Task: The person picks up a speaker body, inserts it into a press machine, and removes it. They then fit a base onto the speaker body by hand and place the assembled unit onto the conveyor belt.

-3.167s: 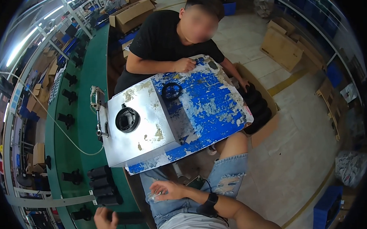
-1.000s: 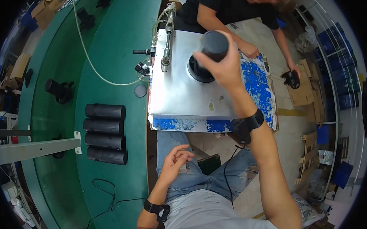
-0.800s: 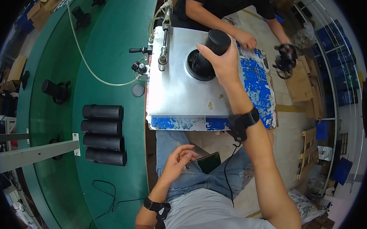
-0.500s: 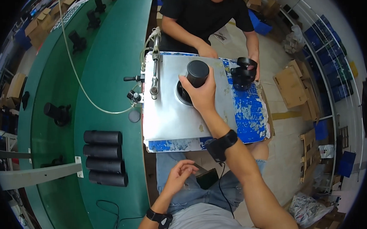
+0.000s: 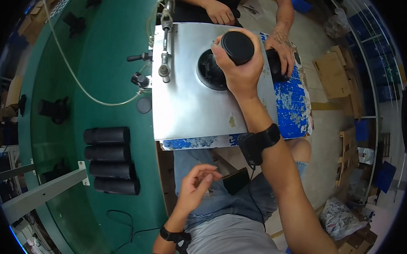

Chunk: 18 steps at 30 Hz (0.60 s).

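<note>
My right hand (image 5: 245, 73) is wrapped round a black cylinder (image 5: 237, 47) with a capped round end. The cylinder is held over a metal plate (image 5: 198, 113), up and to the right of a round black socket (image 5: 207, 71) set in that plate. Whether its lower end still touches the socket is hidden by my hand. Over my lap, my left hand (image 5: 196, 186) holds nothing, its fingers loosely bent and apart. A dark flat rectangular object (image 5: 236, 182) lies near it. Across the plate, a co-worker's hand covers a black part (image 5: 277, 62) on the worn blue board (image 5: 291, 109).
A jointed metal rod (image 5: 164, 47) and a black-handled lever (image 5: 139, 57) flank the plate's left edge. Several black tubes (image 5: 108, 153) lie in a row on the green bench (image 5: 93, 95), near a black disc (image 5: 144, 105). A pale hose (image 5: 69, 78) arcs above the bench.
My right hand has moved the cylinder to the right, exposing more of the socket. The co-worker's hand has come down onto the black part. The whole view has shifted.
</note>
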Each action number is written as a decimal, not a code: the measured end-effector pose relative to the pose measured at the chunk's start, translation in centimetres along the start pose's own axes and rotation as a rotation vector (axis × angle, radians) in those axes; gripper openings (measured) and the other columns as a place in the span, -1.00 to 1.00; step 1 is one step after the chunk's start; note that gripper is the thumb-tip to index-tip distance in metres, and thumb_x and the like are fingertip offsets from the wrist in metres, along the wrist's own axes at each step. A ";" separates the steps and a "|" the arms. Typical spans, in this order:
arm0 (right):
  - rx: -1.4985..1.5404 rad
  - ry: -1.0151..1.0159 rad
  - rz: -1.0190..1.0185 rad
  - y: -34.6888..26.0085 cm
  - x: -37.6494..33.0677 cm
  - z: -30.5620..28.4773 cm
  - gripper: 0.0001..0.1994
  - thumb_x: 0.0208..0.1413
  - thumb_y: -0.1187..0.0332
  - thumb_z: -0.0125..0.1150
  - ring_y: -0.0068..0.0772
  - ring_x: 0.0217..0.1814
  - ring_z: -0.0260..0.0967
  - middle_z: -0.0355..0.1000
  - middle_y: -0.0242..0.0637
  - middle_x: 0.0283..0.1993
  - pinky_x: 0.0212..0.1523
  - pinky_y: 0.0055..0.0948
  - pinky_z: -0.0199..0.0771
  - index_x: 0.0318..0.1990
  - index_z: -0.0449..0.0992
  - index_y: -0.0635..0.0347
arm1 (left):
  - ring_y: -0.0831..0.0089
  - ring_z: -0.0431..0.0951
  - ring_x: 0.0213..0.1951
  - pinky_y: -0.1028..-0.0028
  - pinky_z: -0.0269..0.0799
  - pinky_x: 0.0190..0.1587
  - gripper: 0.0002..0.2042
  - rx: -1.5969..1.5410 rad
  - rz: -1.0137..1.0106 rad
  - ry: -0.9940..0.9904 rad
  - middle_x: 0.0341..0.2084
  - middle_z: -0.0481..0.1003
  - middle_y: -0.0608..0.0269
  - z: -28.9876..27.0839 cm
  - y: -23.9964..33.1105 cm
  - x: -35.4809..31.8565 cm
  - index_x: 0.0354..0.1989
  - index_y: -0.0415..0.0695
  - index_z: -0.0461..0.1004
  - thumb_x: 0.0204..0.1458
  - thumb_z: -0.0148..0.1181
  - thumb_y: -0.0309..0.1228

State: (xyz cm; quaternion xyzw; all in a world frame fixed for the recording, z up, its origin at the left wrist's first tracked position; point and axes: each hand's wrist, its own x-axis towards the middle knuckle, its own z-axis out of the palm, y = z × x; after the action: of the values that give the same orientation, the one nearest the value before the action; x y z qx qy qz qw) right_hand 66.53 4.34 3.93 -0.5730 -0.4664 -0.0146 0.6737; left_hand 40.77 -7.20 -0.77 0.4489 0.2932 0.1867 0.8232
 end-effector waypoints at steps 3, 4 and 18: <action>-0.009 -0.038 0.022 0.3 0.7 -0.7 -0.66 -0.09 0.45 0.36 -0.59 -0.29 0.42 0.48 -0.32 -0.31 -0.18 -0.62 0.42 -0.15 0.38 0.27 | 0.46 0.52 -0.15 0.49 0.38 -0.06 -0.78 0.091 0.006 -0.055 -0.25 0.54 0.13 0.3 0.7 0.9 -0.03 -0.26 0.38 0.17 0.01 -0.50; -0.030 -0.053 0.032 0.1 0.7 -0.9 -0.66 -0.09 0.46 0.35 -0.59 -0.30 0.41 0.48 -0.31 -0.32 -0.18 -0.61 0.41 -0.15 0.38 0.28 | 0.46 0.52 -0.15 0.50 0.38 -0.05 -0.78 0.152 0.039 -0.085 -0.25 0.54 0.14 0.4 1.1 0.9 -0.03 -0.25 0.38 0.17 0.01 -0.50; 0.103 -0.156 0.091 0.7 0.6 -1.1 -0.59 -0.02 0.43 0.29 -0.43 -0.20 0.42 0.45 -0.23 -0.26 -0.03 -0.48 0.39 -0.03 0.28 0.29 | 0.48 0.53 -0.26 0.48 0.40 -0.14 -0.77 0.389 0.190 -0.112 -0.30 0.58 0.18 0.4 1.1 0.9 -0.07 -0.23 0.43 0.09 0.06 -0.52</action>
State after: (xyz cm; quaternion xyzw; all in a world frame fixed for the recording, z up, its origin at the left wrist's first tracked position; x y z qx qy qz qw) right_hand 67.94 4.02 3.84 -0.5575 -0.4912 0.0847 0.6638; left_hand 41.70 -6.37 0.01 0.6345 0.2340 0.1782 0.7147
